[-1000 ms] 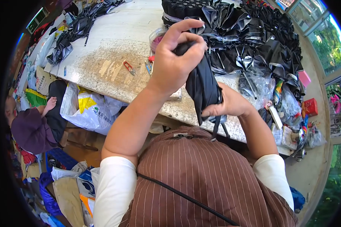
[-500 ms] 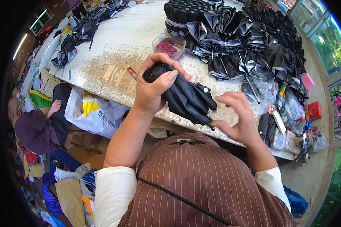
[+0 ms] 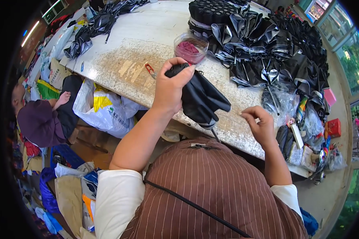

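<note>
My left hand [image 3: 172, 85] is wrapped round one end of a folded black umbrella [image 3: 203, 97], above the near edge of the table. The umbrella tilts down to the right, its loose cloth bunched in folds, and a thin dark rod sticks out at the lower end. To the right, apart from the umbrella, my right hand [image 3: 261, 125] is closed in a pinch with the fingers curled; whether anything small is between the fingertips cannot be made out. Just beyond my left hand stands a clear round tub [image 3: 203, 44] with dark red bands or cloth [image 3: 187, 48] inside.
Red-handled snips [image 3: 149, 69] lie on the worn white table [image 3: 119, 47]. Many black umbrellas [image 3: 263, 44] are piled at the back right, beside plastic bags [image 3: 285, 104] and a red box [image 3: 333, 128]. A person [image 3: 42, 123] sits left of a white sack [image 3: 103, 111].
My right hand has moved away from the umbrella, its fingers going from spread to pinched. The umbrella's cloth hangs smoother, and its lower end points further down. The whole view has shifted slightly.
</note>
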A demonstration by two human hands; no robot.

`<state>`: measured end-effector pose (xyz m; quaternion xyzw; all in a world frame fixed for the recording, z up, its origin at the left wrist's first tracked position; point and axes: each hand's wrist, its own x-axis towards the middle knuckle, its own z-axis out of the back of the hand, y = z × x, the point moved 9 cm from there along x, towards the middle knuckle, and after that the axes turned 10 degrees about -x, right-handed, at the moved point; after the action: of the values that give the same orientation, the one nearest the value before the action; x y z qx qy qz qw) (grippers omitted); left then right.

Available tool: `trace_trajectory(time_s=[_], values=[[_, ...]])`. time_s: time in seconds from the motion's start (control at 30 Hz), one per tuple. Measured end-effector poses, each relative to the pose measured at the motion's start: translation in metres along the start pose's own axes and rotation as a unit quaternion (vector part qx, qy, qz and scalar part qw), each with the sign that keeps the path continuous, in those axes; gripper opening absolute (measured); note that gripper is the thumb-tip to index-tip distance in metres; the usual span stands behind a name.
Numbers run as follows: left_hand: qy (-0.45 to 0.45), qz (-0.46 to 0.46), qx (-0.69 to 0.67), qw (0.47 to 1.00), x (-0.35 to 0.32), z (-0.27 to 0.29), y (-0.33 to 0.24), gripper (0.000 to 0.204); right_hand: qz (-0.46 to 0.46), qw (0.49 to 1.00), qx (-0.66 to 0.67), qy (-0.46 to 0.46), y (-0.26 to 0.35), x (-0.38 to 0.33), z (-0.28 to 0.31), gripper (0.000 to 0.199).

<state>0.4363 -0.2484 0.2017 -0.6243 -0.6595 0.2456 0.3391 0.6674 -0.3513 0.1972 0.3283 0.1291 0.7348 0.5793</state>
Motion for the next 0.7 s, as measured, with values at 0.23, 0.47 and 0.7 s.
trace_trajectory(time_s=[0.23, 0.47, 0.7], values=[[0.05, 0.035, -0.014, 0.998, -0.005, -0.039, 0.017, 0.031, -0.001, 0.972, 0.234, 0.024, -0.005, 0.06, -0.011, 0.057], [0.266, 0.018, -0.004, 0.964, -0.021, -0.118, -0.013, 0.04, -0.03, 0.782, 0.535, 0.319, 0.046, 0.049, -0.09, 0.06], [0.193, -0.013, 0.021, 0.981, 0.002, -0.095, -0.02, 0.049, -0.084, 0.849, 0.423, 0.306, 0.066, 0.065, -0.072, 0.063]])
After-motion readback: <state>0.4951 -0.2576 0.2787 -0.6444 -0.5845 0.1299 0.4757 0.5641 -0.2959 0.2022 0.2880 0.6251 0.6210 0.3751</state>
